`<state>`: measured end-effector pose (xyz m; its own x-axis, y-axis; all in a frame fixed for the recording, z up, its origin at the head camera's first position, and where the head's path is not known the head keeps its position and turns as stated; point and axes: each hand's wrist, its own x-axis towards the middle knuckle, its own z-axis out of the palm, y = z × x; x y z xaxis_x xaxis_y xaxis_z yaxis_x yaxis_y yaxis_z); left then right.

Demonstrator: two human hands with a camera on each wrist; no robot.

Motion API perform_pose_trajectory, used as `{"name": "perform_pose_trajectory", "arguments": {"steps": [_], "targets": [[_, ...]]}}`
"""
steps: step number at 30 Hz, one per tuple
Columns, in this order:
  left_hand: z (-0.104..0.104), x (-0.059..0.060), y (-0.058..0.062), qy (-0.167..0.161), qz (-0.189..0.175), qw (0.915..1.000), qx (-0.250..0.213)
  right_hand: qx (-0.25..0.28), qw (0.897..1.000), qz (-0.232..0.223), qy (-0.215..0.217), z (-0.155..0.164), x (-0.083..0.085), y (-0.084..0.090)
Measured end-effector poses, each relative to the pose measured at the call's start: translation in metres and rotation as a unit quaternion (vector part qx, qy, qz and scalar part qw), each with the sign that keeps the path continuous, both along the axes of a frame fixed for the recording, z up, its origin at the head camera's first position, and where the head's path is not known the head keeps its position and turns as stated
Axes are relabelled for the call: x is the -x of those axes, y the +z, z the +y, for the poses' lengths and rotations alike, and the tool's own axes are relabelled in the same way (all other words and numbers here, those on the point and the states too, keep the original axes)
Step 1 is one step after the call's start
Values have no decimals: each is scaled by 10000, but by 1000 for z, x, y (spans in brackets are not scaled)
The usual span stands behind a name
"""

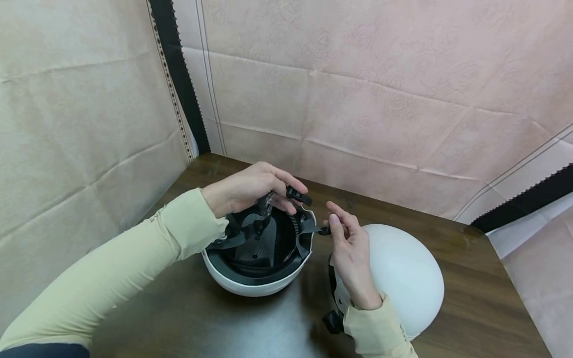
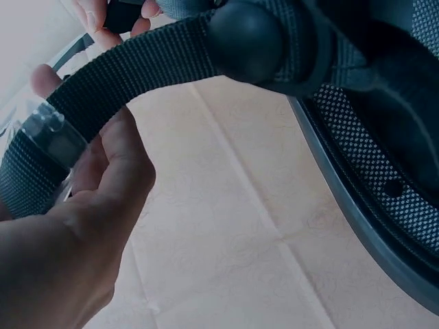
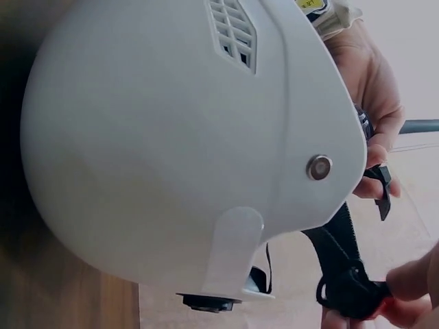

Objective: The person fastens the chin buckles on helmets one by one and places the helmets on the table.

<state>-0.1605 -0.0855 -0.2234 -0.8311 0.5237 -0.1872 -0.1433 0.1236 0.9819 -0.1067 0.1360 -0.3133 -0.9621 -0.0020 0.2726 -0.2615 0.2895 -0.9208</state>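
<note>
So, head cam: an upturned white helmet [image 1: 257, 289] sits on the worktop [image 1: 179, 313]. Left hand [image 1: 252, 191] has one black buckle half [image 1: 298, 196] between its fingers, right hand [image 1: 351, 253] pinches the other half [image 1: 324, 231]. Left wrist: strap [image 2: 137, 65] curves across the left hand. Right wrist: both grips hold, halves apart. Probably chin-strap buckling; next move calls for lining them up, imo.
</note>
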Motion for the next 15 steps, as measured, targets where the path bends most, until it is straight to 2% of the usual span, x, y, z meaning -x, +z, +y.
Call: {"name": "perform_pose_trajectory", "arguments": {"steps": [5,8,12,15], "targets": [[0,0,0,-124,99,9998,103,-349,9993,41,117,-1,0,0],[1,0,1,-245,152,9994,212,-121,9991,379,160,-1,0,0],[2,-2,-2,-392,236,9985,296,321,9974,646,47,-6,-8,14],[4,-3,-4,-386,284,9983,317,422,9972,618,-7,-10,-15,24]]}}
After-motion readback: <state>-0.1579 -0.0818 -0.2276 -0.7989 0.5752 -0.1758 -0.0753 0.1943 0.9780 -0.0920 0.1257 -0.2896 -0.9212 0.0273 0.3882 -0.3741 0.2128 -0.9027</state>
